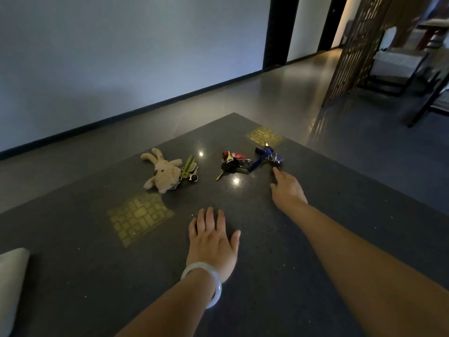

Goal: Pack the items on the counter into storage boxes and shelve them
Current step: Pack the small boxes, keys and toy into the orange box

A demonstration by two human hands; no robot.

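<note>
The right hand reaches with fingers extended to the blue keychain at the counter's far side, fingertips at its edge, grasping nothing yet. The left hand lies flat and relaxed. The keychain looks light, loose and jangly, so pinching its strap seems best. A key bunch and a plush rabbit keychain lie alongside.
</note>
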